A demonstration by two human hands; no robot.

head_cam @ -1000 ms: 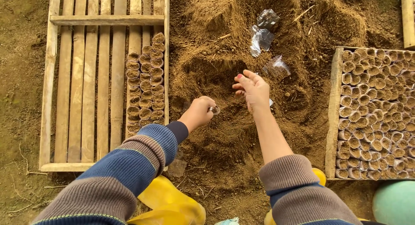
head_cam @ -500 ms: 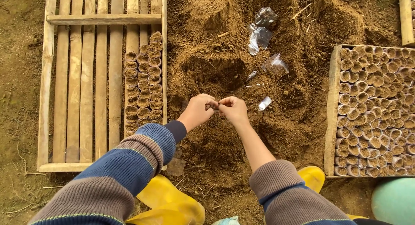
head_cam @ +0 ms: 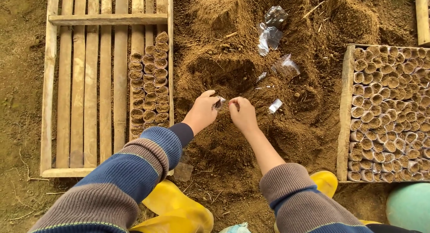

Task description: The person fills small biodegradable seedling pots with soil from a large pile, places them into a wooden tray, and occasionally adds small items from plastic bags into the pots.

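Over a mound of brown soil, my left hand pinches a small clear plastic bag at its fingertips. My right hand is right beside it, fingers curled at the bag's other side, touching or nearly touching it. Both arms wear striped blue and brown sleeves. Loose clear plastic bags lie scattered on the soil farther out, and a smaller one lies just right of my right hand.
A wooden slatted tray on the left holds a few columns of soil-filled bags. A second wooden tray on the right is packed with filled bags. Yellow boots are below; a green round object sits at bottom right.
My right hand drew back from the soil pile to meet my left hand at the small bag; the two hands now hold slightly apart on it.
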